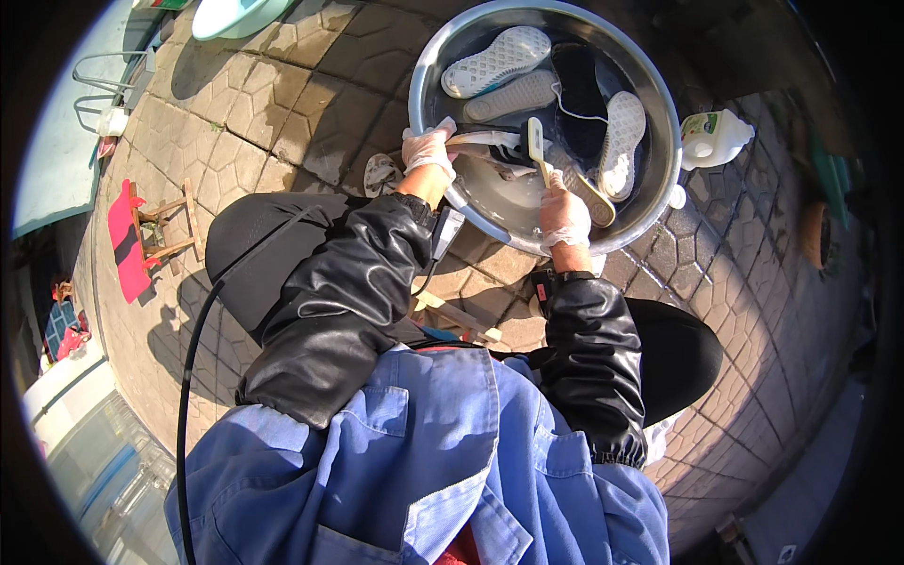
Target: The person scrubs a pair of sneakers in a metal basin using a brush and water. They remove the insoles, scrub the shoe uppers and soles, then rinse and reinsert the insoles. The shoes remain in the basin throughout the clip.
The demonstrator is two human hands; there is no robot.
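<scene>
A wide metal basin (664,176) of water stands on the paving before me. My left hand (429,150), in a thin clear glove, grips one end of a dark and white shoe (494,141) at the basin's left rim. Gloved too, my right hand (565,213) holds a scrubbing brush (537,141) by its pale handle. The brush's dark bristles are against the shoe's far end. Around them lie several more shoes, among them an upturned white sole (498,60), a greyish sole (512,95), a white sole at the right (623,141) and a black shoe (575,92).
Right of the basin lies a white plastic jug (715,139) with a label, a white cap (677,197) nearby. A small wooden stool with a red cover (129,240) is at the left. A pale green basin (236,15) stands at the far left. A black cable (191,367) runs past my left side.
</scene>
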